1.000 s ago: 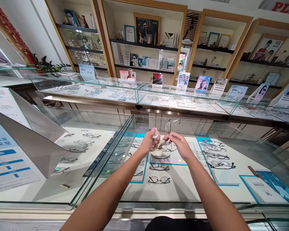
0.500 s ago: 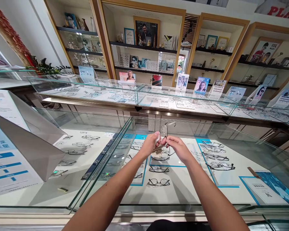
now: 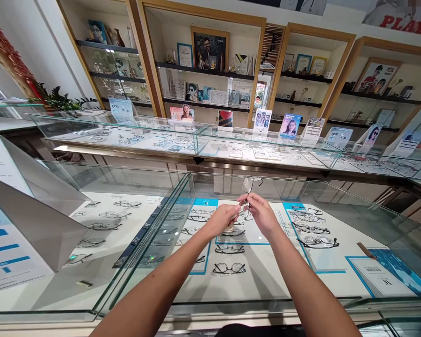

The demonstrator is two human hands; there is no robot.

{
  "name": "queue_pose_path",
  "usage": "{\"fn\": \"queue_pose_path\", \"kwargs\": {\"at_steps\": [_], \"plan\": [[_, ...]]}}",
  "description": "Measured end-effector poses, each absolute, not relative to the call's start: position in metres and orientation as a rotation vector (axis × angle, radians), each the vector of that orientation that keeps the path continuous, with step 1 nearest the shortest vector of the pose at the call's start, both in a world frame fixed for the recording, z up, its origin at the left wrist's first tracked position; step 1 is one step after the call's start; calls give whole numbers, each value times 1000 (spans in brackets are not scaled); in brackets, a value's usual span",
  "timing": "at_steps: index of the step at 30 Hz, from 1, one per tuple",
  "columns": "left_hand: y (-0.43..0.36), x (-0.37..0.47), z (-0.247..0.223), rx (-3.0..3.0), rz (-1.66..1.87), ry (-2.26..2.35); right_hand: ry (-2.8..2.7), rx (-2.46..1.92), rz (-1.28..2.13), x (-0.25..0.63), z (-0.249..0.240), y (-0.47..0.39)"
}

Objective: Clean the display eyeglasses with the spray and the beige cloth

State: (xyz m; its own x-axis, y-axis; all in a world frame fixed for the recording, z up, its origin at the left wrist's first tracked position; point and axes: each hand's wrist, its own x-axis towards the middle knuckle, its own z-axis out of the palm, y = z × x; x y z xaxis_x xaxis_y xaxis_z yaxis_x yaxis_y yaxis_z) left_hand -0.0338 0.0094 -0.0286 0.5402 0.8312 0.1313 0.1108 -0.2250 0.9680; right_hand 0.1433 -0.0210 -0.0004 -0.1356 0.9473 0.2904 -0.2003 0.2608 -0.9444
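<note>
A pair of thin dark-framed eyeglasses (image 3: 247, 185) is held upright above the glass case, one lens and a temple sticking up over the fingers. My right hand (image 3: 262, 211) pinches the frame near its middle. My left hand (image 3: 225, 220) is closed beside it, its fingers at the lower lens. A pale cloth (image 3: 230, 230) shows just under the left fingers, mostly hidden by them. Below my hands several eyeglasses (image 3: 229, 268) lie in a column on the white case floor, with more frames (image 3: 317, 241) to the right.
Glass panes (image 3: 150, 243) divide the near display case. A folded cardboard sign (image 3: 52, 224) stands at the left. A blue and white card (image 3: 379, 276) lies at the right, beside a small brown strip (image 3: 366, 250). Across the aisle runs another glass counter (image 3: 143, 147) carrying upright signs.
Both hands and the eyeglasses have shifted slightly right in view. My left hand has turned over more, and its cloth shows less. The camera view has moved a little.
</note>
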Motion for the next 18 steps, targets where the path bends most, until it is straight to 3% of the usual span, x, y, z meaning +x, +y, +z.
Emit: {"fn": "queue_pose_path", "kwargs": {"at_steps": [5, 11, 18], "plan": [[17, -41, -21, 1570, 964, 836, -1288, -771, 1195, 145, 0, -20], [47, -64, -28, 1589, 1282, 1275, -1237, -787, 1154, 149, -2, -16], [63, -79, -45, 1619, 1182, 1665, -1174, -808, 1155, 152, -7, -11]]}}
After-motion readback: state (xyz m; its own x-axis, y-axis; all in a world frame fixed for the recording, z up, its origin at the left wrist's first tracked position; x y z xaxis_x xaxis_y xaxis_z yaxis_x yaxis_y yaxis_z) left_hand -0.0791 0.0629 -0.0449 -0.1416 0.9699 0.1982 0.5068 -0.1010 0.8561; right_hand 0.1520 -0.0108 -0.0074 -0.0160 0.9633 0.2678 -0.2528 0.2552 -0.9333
